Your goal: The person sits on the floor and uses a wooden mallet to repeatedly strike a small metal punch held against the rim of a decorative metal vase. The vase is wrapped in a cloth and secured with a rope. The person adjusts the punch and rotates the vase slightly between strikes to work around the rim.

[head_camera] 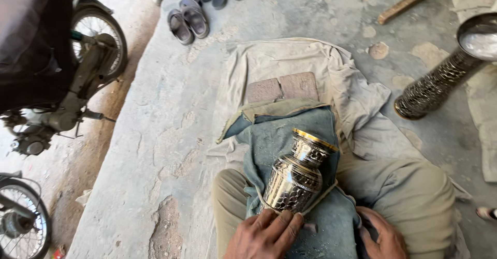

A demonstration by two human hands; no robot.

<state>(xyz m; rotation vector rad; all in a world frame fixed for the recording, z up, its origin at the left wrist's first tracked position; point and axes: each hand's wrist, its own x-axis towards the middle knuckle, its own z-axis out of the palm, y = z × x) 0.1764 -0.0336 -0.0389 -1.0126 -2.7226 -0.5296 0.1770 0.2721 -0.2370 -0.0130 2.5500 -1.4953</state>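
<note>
Left hand (265,235): flat, fingers spread against base of engraved silver metal vase (297,176) | Right hand (382,235): loosely curled on blue denim cloth (331,220), holding nothing

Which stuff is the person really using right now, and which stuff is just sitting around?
In use:
- metal vase lying on the lap
- blue cloth under it
- left hand touching the vase's base
- right hand resting on the cloth

Lying about:
- tall patterned vase
- sandals
- two bricks
- wooden stick
- motorbike
</note>
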